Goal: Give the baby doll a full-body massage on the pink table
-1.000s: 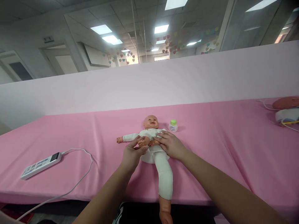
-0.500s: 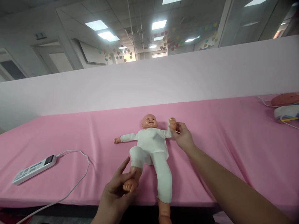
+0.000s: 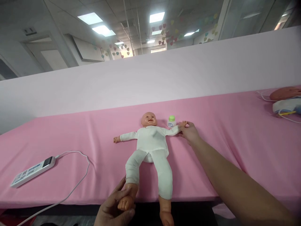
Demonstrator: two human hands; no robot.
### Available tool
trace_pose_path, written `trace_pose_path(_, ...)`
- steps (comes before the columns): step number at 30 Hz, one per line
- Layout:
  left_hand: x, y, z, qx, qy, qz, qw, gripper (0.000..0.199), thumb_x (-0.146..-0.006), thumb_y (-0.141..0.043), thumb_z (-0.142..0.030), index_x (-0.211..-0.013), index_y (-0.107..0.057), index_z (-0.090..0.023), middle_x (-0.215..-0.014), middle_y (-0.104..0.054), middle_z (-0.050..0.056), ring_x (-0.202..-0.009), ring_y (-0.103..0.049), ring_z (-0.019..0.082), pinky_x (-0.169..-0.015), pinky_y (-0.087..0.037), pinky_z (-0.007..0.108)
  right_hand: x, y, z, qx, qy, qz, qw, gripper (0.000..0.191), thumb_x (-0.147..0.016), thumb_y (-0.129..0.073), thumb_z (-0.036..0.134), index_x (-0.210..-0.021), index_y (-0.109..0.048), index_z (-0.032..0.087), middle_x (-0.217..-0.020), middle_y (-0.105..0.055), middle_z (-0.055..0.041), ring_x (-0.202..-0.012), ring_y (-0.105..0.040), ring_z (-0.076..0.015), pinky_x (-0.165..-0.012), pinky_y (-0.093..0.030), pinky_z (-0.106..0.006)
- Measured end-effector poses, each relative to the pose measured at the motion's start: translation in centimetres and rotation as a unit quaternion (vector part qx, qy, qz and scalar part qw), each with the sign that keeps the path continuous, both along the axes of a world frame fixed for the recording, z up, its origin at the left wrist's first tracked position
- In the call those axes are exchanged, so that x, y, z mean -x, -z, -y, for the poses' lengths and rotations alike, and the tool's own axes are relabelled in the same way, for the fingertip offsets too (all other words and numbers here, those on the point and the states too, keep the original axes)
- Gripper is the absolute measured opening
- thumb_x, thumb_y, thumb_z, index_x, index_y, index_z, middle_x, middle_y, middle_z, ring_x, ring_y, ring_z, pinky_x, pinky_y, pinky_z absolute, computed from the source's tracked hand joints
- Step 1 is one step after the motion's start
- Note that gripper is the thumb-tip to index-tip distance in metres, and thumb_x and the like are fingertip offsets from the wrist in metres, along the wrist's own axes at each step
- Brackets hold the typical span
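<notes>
A baby doll (image 3: 152, 139) in a white top and trousers lies face up, its legs toward me and its feet past the table's front edge. My left hand (image 3: 115, 205) is closed round the doll's foot on the left, thumb and fingers on either side of it. With my right hand (image 3: 191, 133) I grip the doll's hand on the right, whose arm is stretched out sideways. Just behind that arm stands a small jar (image 3: 171, 121) with a green lid. The doll's other arm lies straight out to the left, untouched.
Pink cloth (image 3: 98, 175) covers the table. At the left lies a white power strip (image 3: 33, 172) with its cord (image 3: 87, 168) looping over the front edge. A second doll (image 3: 287, 94), partly cut off, lies at the far right. A white partition (image 3: 131, 84) rises behind.
My left hand has drawn the doll's foot down and toward me, straightening the bent leg. My right hand has lowered the raised arm outward, uncovering the jar.
</notes>
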State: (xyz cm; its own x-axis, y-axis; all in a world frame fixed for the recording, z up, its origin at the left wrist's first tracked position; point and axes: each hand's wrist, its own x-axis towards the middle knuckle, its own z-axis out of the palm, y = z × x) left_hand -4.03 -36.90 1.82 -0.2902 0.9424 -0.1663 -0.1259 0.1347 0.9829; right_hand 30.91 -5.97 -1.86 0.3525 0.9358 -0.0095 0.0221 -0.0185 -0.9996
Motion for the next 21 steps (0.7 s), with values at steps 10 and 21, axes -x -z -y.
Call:
trace_pose_path(10,-0.4,-5.0,-6.7,-0.09,0.065,-0.052,0.992,0.047,-0.064,-0.093,-0.024,-0.11,-0.083,-0.03,-0.165,-0.046,0.007,-0.132,-0.061,0.04,-0.062,-0.059,0.027,5.6,-4.7,5.5,-0.256,-0.07,0.277,0.924,0.06,-0.089,-0.067,0.029,-0.148,-0.052,0.029,-0.13,-0.072,-0.0062,-0.103,-0.073,-0.025,-0.089,-0.062,-0.042)
trace_pose_path(21,-2.6,-6.2,-14.5,-0.085,0.102,-0.081,0.988,0.045,-0.069,-0.087,-0.022,-0.114,-0.082,-0.026,-0.158,-0.053,0.007,-0.077,-0.061,0.011,-0.056,-0.048,0.023,8.4,-4.1,6.8,-0.356,-0.23,0.547,0.722,0.044,-0.095,-0.056,0.008,-0.129,-0.075,0.03,-0.14,-0.068,-0.0063,-0.136,-0.051,-0.0345,-0.113,-0.045,-0.055)
